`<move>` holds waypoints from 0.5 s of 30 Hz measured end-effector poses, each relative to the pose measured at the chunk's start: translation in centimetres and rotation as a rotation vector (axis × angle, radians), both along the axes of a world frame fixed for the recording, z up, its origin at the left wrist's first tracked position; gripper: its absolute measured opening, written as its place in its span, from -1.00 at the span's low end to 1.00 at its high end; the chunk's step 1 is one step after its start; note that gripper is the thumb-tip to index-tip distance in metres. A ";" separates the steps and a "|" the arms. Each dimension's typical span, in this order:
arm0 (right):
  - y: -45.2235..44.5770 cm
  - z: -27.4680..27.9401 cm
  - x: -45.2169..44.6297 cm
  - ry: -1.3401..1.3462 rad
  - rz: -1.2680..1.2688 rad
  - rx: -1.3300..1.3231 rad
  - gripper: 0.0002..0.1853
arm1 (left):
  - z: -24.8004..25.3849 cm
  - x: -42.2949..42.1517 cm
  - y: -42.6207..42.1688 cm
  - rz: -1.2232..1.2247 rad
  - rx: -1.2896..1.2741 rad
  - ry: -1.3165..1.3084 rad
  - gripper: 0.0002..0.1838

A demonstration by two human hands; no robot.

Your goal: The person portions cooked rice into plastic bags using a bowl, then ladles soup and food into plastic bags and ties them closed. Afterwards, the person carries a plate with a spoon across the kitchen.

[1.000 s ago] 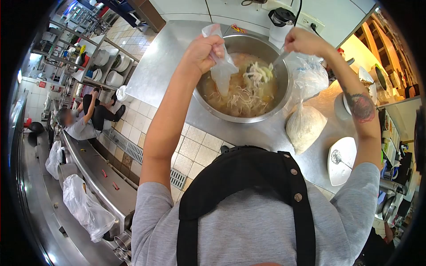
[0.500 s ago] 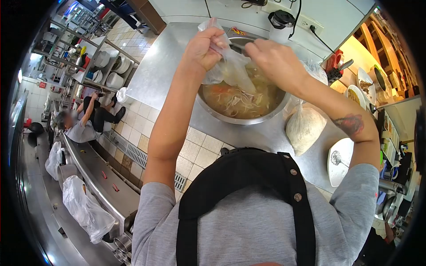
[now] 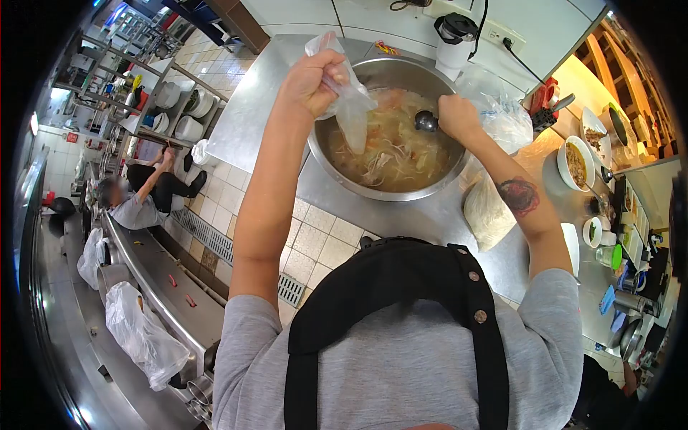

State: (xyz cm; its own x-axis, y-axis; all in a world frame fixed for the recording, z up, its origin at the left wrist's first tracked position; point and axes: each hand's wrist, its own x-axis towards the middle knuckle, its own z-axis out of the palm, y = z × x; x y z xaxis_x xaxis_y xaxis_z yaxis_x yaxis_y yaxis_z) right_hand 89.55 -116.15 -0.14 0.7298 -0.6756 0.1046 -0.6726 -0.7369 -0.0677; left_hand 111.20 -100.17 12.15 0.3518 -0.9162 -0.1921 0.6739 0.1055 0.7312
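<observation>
My left hand [image 3: 313, 80] is closed on the gathered top of a clear plastic bag [image 3: 353, 122], whose lower end hangs over the soup with some pale contents inside. A wide metal bowl [image 3: 401, 195] holds brothy soup [image 3: 398, 161] with shredded white strips and orange bits. At the bowl's right rim, my right hand [image 3: 459, 118] is wrapped round the handle of a ladle [image 3: 426, 121]. The ladle's dark round bowl shows just above the soup's surface; the handle is mostly hidden by my fist.
A tied bag of pale shreds [image 3: 489, 215] sits right of the bowl, near a crumpled clear bag [image 3: 502, 115]. Farther right stands a white bowl of food [image 3: 575, 163]. A lidded white container [image 3: 454, 46] is behind. At left, a person [image 3: 136, 201] sits by a metal counter [image 3: 172, 287].
My right hand has moved from the bag's mouth to the bowl's right side, bringing the ladle over the soup. My left hand has shifted slightly left and down with the bag.
</observation>
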 end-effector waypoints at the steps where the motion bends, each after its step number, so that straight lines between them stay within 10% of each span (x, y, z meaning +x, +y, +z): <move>1: 0.2 -0.3 0.2 0.000 -0.017 0.029 -0.87 | 0.2 0.2 0.2 -0.008 -0.009 -0.010 -0.78; 15: -6.0 3.0 -0.6 -0.037 -0.027 0.257 -0.70 | -1.4 -1.5 -0.5 -0.057 0.100 -0.115 -0.40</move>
